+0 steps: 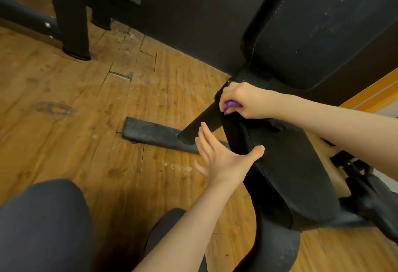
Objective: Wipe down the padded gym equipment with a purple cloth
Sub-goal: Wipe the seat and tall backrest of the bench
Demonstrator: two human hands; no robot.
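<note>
A black padded seat (290,170) of a gym bench runs from centre to lower right, with a dusty black back pad (318,26) rising behind it. My right hand (243,101) grips a bunched purple cloth (230,106) against the front end of the seat, where the frame post (202,125) slopes down. Most of the cloth is hidden in the fist. My left hand (221,155) is spread with straight fingers beside the seat's left edge, its thumb resting on the pad's seam.
A black floor bar (150,132) of the bench lies on the worn wooden floor (86,103). Black machine legs (73,23) stand at the upper left. A dark wall (183,13) runs behind. My knees in dark trousers (43,224) fill the lower left.
</note>
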